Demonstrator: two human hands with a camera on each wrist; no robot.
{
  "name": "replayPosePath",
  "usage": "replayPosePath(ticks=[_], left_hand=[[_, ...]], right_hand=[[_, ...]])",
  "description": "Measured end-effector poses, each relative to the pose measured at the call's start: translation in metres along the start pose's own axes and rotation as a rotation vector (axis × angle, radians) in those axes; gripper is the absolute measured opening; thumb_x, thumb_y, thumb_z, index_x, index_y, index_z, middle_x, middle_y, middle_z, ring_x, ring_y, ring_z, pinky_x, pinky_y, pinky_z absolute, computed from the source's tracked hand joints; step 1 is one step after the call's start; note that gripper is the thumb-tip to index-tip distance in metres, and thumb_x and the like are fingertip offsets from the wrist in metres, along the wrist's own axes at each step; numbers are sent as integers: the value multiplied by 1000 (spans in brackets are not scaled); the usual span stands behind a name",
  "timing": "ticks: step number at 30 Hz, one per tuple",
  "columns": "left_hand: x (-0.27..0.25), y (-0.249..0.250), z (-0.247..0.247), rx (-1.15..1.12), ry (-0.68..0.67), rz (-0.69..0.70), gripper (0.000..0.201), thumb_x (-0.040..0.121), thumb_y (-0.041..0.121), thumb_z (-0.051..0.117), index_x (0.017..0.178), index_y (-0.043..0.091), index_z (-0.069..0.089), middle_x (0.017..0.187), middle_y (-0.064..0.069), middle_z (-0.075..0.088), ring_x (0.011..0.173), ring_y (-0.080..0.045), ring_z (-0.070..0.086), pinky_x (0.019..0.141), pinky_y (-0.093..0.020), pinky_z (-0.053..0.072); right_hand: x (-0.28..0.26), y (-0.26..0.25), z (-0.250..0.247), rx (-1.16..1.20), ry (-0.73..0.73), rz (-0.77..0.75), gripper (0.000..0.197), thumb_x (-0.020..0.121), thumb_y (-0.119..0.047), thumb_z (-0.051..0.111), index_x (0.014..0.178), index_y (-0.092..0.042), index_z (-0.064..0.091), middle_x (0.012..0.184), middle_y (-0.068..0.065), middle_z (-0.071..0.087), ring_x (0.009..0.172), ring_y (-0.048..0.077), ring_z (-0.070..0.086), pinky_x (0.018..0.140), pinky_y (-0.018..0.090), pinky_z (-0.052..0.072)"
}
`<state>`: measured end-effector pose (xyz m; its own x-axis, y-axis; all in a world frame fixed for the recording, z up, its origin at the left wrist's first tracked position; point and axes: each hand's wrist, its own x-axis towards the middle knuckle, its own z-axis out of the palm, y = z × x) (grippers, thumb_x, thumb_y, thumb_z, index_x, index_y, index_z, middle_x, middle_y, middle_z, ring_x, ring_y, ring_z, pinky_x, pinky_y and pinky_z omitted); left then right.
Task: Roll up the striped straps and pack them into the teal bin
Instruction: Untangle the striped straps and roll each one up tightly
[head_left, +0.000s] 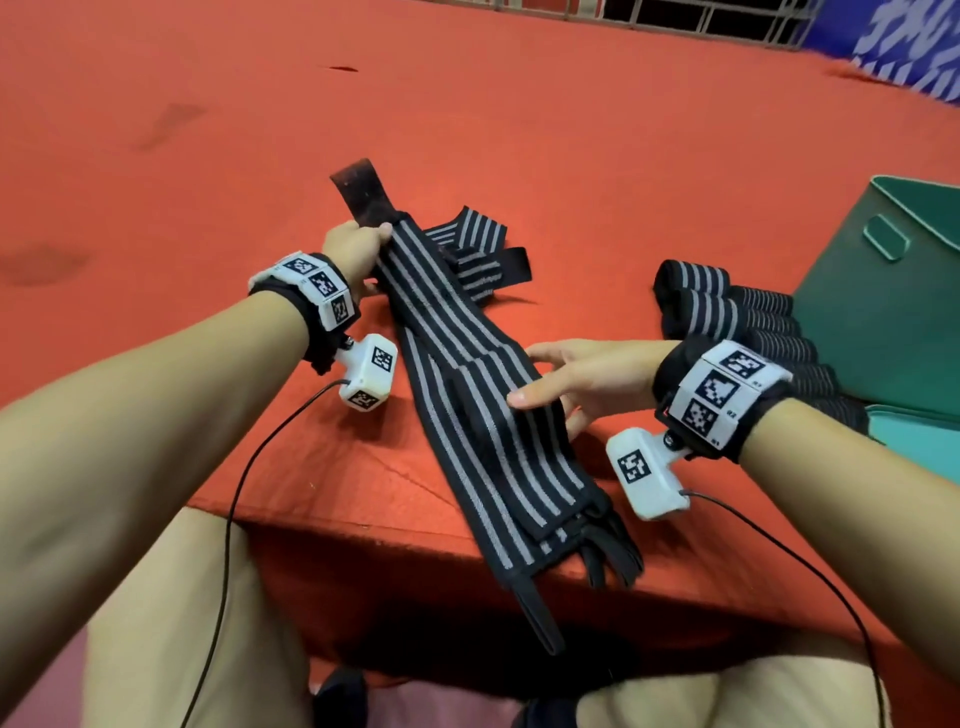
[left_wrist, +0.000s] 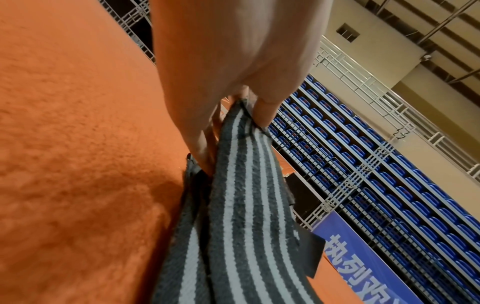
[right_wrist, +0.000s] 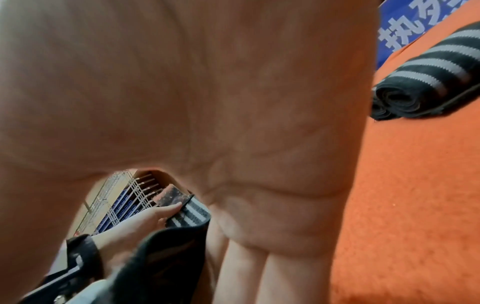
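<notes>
A long black strap with grey stripes (head_left: 467, 395) lies stretched toward me on the red tablecloth (head_left: 571, 130), its near end hanging over the front edge. My left hand (head_left: 358, 249) grips its far end just below the dark fastening tab (head_left: 363, 192); the left wrist view shows fingers (left_wrist: 262, 111) pinching the strap (left_wrist: 246, 205). My right hand (head_left: 582, 374) is at the strap's middle with straight fingers, thumb lying on top. Several rolled straps (head_left: 717, 306) lie in a row beside the teal bin (head_left: 883, 312) at the right.
More loose striped straps (head_left: 467, 244) lie in a heap just beyond the stretched one. The table's front edge (head_left: 363, 530) is close to my knees. Thin cables hang from both wrist cameras. A rolled strap (right_wrist: 428, 78) shows right of my right palm (right_wrist: 207, 102).
</notes>
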<state>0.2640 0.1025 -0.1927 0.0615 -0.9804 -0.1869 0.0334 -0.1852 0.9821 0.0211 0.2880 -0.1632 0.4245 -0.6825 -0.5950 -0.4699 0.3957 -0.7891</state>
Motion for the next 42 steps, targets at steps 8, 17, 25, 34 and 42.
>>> replayPosePath(ticks=[8,17,25,34,42], left_hand=[[-3,-3,2,92,-34,9,15,88,23,70,103,23,69,109,-2,74,104,-23,69,95,-43,53],[-7,-9,-2,296,-40,108,34,92,8,73,124,5,61,121,-10,68,104,-23,65,76,-30,52],[-28,-5,9,281,-145,387,22,94,0,64,116,4,65,111,-10,69,98,-17,63,85,-25,54],[-21,-6,-10,-10,-250,298,21,99,1,61,109,18,63,104,-1,68,87,-14,67,75,-32,47],[-11,-21,-25,190,-289,256,35,86,9,79,118,3,67,120,-13,72,110,-26,70,95,-40,58]], right_hand=[[2,-9,-4,-35,-40,-43,52,94,-20,73,140,-12,48,112,10,74,91,31,70,74,41,57],[36,-19,-5,-139,286,-8,32,104,-42,55,105,-11,62,90,11,54,70,20,52,69,36,60],[85,-69,-20,-273,709,-349,45,90,-23,76,129,-13,57,120,1,64,106,18,66,76,32,56],[104,-66,-52,-396,674,-383,41,88,4,69,121,-19,67,120,9,66,94,24,65,87,51,61],[94,-63,-62,-222,669,-525,2,94,-5,71,96,-6,70,81,6,65,63,6,67,65,23,62]])
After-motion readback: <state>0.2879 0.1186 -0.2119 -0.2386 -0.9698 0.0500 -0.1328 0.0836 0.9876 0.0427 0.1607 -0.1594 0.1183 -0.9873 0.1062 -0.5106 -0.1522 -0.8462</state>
